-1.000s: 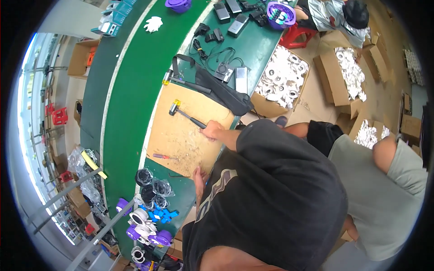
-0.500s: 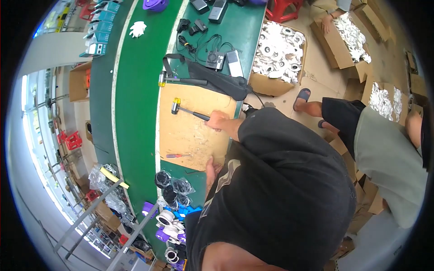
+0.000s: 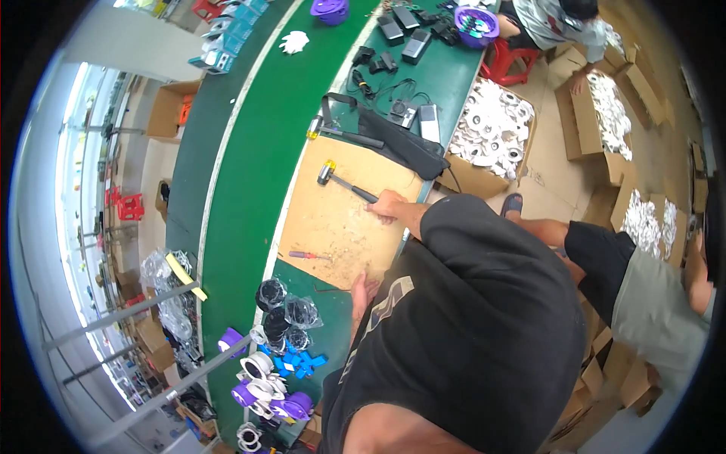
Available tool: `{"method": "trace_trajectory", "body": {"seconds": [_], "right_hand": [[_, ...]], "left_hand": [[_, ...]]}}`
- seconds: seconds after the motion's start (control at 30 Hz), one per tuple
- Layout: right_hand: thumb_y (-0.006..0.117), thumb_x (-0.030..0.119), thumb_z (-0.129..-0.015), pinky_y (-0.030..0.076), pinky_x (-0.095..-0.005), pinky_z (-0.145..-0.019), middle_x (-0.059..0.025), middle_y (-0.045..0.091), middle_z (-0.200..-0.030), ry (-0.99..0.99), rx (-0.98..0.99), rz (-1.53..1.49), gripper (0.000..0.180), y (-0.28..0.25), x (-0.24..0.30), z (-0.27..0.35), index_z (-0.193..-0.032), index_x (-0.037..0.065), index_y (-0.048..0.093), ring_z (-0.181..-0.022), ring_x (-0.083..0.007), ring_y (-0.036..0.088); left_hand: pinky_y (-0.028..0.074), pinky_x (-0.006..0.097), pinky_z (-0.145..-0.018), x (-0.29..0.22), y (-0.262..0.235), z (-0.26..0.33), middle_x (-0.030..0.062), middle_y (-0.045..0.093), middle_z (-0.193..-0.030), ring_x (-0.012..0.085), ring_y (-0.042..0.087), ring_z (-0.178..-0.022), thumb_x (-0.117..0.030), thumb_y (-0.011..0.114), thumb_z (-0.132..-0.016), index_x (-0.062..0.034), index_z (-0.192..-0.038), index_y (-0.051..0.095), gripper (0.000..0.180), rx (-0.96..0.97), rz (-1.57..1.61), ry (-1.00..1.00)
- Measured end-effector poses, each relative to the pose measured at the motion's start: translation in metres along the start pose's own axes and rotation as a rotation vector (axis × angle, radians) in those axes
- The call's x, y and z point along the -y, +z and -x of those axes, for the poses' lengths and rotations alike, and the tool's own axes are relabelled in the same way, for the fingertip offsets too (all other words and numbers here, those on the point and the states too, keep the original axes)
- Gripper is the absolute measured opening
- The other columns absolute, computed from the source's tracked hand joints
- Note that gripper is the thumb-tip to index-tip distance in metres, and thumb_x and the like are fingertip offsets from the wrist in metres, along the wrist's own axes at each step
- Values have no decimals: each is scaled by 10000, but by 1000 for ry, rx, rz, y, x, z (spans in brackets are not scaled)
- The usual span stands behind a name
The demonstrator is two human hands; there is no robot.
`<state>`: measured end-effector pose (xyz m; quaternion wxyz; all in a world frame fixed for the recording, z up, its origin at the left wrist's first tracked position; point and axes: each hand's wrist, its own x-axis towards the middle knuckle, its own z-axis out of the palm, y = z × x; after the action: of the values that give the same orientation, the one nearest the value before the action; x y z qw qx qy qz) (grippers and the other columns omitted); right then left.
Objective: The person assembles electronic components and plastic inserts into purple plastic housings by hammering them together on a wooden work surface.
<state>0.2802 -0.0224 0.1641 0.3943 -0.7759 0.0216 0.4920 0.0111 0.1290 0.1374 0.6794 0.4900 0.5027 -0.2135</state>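
My right hand [image 3: 389, 206] is closed round the black grip of a two-faced mallet [image 3: 346, 184]. The mallet's yellow and black head is over a worn tan board [image 3: 355, 234] on the green bench. Down by the board's near corner, my left hand [image 3: 363, 290] has its fingers apart and holds nothing visible. A screwdriver [image 3: 308, 256] with a red and purple handle lies on the board, and a thin dark L-shaped rod [image 3: 331, 290] is close to my left hand. A second mallet [image 3: 348, 137] rests along the board's top edge beside a black fabric bag [image 3: 401, 145].
Wrapped black round parts [image 3: 276, 321], blue pieces [image 3: 299, 363] and white and purple parts [image 3: 261, 386] sit below the board. Radio-like devices [image 3: 416, 45] and cables are above it. A carton of white parts [image 3: 491, 129] stands on the floor; other people are beyond.
The view has turned, so the bench appears slanted and shifted right, and a seated person shows at the top. My right hand still holds the mallet over the board.
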Motion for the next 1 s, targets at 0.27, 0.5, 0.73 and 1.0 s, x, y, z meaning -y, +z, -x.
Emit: {"method": "trace_trajectory", "body": {"seconds": [0.27,0.5,0.73,1.0], "right_hand": [[647,519,-790,486,-298,-416,-102,640,-598,-77,50,-79,533,13,-21,-3,-640,7,630,-442,-175,600],[651,455,-811,509,-312,-427,-128,645,-618,-75,63,-127,498,19,-27,-5,-728,-35,622,-457,-186,614],[643,407,-825,529,-332,-473,-141,663,-648,-44,45,-103,470,16,-12,-2,-739,-56,627,-511,-214,648],[622,333,-874,397,-330,-349,-48,498,-464,-236,286,-264,421,42,-45,-32,-542,87,540,-361,-161,484]], "left_hand": [[460,376,-894,13,-11,14,202,585,-1022,293,588,-978,-369,494,-939,15,-1302,403,536,-23,128,95],[438,440,-929,34,-29,-2,187,577,-1129,295,563,-1106,-406,468,-943,-29,-1281,427,508,72,168,140],[416,445,-964,27,-37,-19,203,557,-1206,300,549,-1133,-436,459,-939,-26,-1308,405,554,115,171,104],[531,327,-645,60,-57,-36,96,644,-805,201,634,-717,-326,520,-910,-30,-995,598,317,236,123,205]]}}
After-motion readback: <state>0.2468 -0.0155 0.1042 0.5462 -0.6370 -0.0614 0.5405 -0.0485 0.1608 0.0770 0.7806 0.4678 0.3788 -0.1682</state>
